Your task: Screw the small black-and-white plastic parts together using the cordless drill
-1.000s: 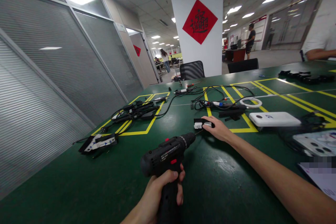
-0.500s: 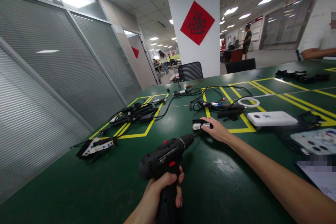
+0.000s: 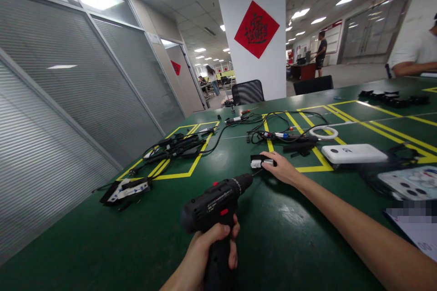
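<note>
My left hand (image 3: 213,241) is wrapped round the grip of a black cordless drill (image 3: 215,202) with red buttons. The drill points forward and to the right, and its thin bit (image 3: 257,172) reaches the near side of a small black and white part (image 3: 256,163). Whether the bit touches the part I cannot tell. That part lies on the green table (image 3: 164,245), and my right hand (image 3: 278,167) grips its right end with fingers closed over it. The fingertips hide some of the part.
Black cables (image 3: 180,145) lie bundled inside yellow tape on the left, near a black and white piece (image 3: 128,190). Farther right are a pen-like tool (image 3: 285,136), a white ring (image 3: 322,133), a white power bank (image 3: 353,153) and a phone (image 3: 409,182). A person (image 3: 414,52) sits at the far right.
My hands, the drill and the held part stay almost still. The seated person at the far right has leaned slightly, and more of them shows.
</note>
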Action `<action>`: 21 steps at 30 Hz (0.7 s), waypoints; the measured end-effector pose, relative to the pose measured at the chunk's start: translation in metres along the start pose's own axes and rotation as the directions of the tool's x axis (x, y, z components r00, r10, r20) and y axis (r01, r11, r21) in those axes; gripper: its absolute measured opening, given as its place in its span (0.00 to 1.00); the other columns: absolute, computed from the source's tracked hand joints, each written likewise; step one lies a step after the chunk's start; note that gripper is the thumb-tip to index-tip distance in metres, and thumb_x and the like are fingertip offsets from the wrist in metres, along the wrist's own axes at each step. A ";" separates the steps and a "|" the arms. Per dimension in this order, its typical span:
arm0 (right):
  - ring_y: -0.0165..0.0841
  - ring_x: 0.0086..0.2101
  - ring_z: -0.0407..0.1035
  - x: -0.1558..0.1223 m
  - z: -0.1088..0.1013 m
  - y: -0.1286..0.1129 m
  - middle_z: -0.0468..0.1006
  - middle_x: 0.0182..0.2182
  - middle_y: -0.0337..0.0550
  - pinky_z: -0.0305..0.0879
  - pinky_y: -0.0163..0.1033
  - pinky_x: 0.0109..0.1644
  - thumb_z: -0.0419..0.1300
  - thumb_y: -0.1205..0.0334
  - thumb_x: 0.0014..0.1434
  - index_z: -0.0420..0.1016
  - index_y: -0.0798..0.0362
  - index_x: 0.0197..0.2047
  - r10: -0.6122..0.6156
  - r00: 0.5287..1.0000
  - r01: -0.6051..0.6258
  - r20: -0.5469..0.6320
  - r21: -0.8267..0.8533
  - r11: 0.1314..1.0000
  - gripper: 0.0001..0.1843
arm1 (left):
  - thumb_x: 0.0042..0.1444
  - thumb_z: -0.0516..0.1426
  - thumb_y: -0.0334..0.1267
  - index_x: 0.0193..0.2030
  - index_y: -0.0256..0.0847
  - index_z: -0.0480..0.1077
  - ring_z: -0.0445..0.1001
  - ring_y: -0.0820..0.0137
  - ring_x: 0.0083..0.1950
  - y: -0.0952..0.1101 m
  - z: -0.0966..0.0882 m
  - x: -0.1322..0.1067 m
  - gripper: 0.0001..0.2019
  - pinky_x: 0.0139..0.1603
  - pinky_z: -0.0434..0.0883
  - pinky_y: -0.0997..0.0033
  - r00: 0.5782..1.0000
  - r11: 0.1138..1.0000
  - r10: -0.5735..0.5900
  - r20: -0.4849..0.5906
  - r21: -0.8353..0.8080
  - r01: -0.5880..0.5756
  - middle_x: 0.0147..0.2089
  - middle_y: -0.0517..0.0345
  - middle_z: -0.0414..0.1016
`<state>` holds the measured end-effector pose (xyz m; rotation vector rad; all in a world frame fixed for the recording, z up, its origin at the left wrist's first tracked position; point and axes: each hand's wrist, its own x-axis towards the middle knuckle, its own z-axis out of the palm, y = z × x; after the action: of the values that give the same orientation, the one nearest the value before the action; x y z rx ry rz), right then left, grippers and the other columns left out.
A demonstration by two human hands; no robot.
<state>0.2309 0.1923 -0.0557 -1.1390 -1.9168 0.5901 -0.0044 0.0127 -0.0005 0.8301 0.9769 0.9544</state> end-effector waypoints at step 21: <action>0.34 0.42 0.66 0.000 -0.001 -0.003 0.70 0.44 0.44 0.59 0.39 0.50 0.54 0.58 0.55 0.68 0.48 0.52 -0.003 1.000 0.003 0.004 -0.005 1.000 0.20 | 0.53 0.49 0.36 0.41 0.34 0.65 0.64 0.75 0.16 0.000 -0.001 0.000 0.11 0.23 0.65 0.67 1.000 1.000 -0.012 -0.003 0.026 0.012 0.31 0.54 0.70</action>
<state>0.2298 0.1907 -0.0529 -1.1388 -1.9239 0.5865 -0.0056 0.0127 -0.0006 0.8443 0.9978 0.9347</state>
